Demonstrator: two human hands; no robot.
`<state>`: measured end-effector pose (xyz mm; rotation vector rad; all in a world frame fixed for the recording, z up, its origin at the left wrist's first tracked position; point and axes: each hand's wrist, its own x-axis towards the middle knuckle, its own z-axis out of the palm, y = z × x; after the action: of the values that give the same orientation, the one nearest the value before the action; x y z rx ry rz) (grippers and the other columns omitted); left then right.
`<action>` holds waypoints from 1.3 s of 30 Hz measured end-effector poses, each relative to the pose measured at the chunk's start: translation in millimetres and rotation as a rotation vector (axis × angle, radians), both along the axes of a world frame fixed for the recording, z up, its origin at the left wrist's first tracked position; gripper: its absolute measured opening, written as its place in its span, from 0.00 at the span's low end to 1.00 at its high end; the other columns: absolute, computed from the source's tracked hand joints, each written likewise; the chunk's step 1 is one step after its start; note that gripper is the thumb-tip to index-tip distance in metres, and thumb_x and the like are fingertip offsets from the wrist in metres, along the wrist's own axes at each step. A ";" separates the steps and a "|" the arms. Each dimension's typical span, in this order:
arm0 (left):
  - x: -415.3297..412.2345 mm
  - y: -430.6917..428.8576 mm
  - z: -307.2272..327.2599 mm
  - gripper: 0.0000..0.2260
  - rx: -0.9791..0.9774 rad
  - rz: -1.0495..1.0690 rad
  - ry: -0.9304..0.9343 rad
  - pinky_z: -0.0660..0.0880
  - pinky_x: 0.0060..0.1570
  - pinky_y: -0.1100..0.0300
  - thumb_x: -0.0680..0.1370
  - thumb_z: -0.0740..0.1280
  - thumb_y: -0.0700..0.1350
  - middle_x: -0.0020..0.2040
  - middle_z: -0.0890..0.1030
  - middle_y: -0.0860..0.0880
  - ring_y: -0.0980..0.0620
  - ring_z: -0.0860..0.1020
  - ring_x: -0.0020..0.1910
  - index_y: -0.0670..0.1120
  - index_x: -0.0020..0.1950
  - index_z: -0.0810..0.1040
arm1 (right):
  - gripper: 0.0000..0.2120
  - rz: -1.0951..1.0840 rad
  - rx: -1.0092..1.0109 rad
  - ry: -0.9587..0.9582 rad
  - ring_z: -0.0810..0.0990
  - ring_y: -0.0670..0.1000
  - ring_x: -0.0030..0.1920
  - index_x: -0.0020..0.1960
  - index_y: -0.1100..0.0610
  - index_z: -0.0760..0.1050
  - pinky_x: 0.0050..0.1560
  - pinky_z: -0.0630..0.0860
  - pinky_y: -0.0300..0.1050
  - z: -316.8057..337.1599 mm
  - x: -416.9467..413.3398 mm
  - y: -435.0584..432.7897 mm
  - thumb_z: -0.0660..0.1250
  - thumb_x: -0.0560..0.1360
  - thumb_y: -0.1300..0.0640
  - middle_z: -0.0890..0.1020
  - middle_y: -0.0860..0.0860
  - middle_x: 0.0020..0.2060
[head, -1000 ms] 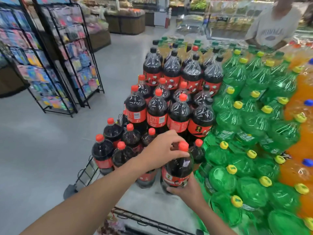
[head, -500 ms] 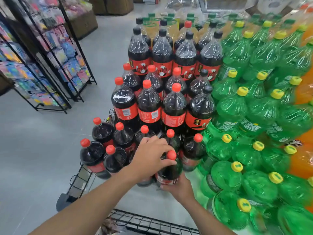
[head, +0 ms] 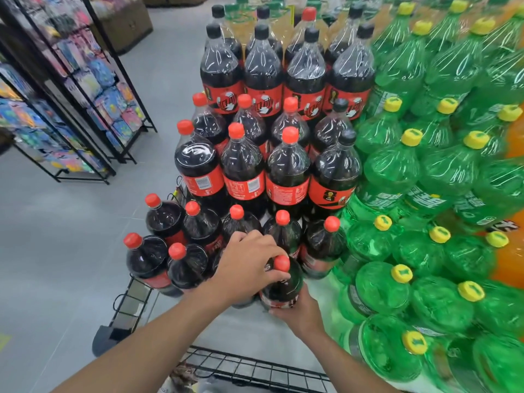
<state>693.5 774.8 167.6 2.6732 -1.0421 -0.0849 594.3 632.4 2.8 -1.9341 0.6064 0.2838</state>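
Observation:
A dark cola bottle [head: 283, 287] with a red cap and red label stands on the lowest tier of a stepped display, at the front of the cola rows. My left hand [head: 246, 268] grips its neck just under the cap, fingers curled round it. My right hand [head: 300, 310] holds the bottle's lower body from the front right. Other red-capped cola bottles [head: 195, 265] stand close to its left and behind it.
Taller tiers of cola bottles [head: 243, 171] rise behind. Green bottles with yellow caps [head: 397, 282] fill the right side, orange ones at the far right. A black wire basket edge [head: 255, 367] lies below my arms. Black racks of colourful packets [head: 85, 89] stand left across grey floor.
The bottle has come down from mid-air onto the lowest tier with both hands still on it. The view has tilted downward and closer to the display.

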 end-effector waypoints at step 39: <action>-4.7 10.0 6.8 0.22 -0.038 -0.124 -0.007 0.73 0.59 0.48 0.77 0.70 0.62 0.62 0.77 0.56 0.49 0.75 0.63 0.60 0.69 0.74 | 0.49 0.006 -0.508 -0.130 0.64 0.54 0.76 0.82 0.56 0.53 0.73 0.59 0.40 125.1 -53.4 9.9 0.77 0.72 0.44 0.64 0.54 0.77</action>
<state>688.8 784.8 174.4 2.5751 -1.1991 -0.0793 540.9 642.3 127.9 -2.4181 0.6276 0.0019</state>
